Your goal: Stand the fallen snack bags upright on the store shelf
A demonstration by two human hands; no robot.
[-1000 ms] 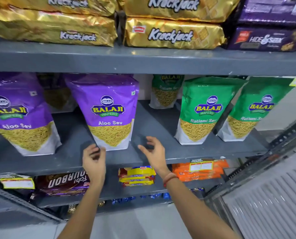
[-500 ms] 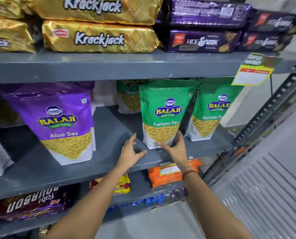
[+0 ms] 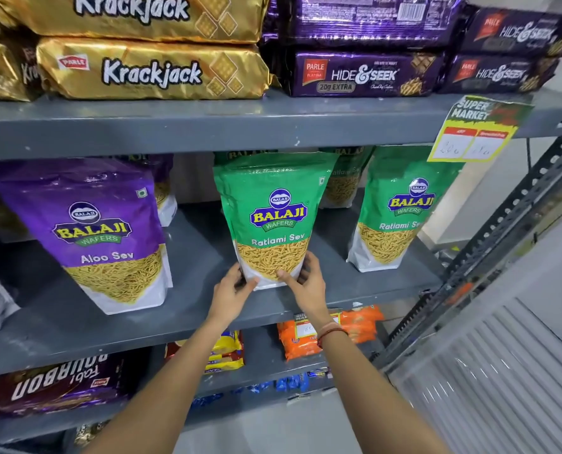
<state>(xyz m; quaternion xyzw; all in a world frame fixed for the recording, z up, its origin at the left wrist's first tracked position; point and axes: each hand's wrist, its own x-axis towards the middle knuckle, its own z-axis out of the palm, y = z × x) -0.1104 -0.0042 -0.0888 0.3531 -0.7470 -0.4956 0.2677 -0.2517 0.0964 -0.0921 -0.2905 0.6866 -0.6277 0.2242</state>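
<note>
A green Ratlami Sev bag (image 3: 274, 204) stands upright at the middle of the grey shelf (image 3: 187, 319). My left hand (image 3: 232, 290) grips its lower left corner and my right hand (image 3: 307, 280) grips its lower right corner, thumb across the front. A second green Ratlami Sev bag (image 3: 400, 208) stands upright to the right. To the left a purple Aloo Sev bag (image 3: 92, 231) stands, leaning back slightly. More green and purple bags stand behind them, mostly hidden.
Gold Krackjack packs (image 3: 151, 70) and purple Hide & Seek packs (image 3: 364, 73) lie on the shelf above. A yellow price tag (image 3: 476, 132) hangs from that shelf's edge. Orange packs (image 3: 348, 326) and biscuit packs sit below. A perforated shelf post (image 3: 509, 224) slants at the right.
My view has shifted right along the shelf. Both hands left the purple Aloo Sev bag, reached the green Ratlami Sev bag and closed on its lower corners.
</note>
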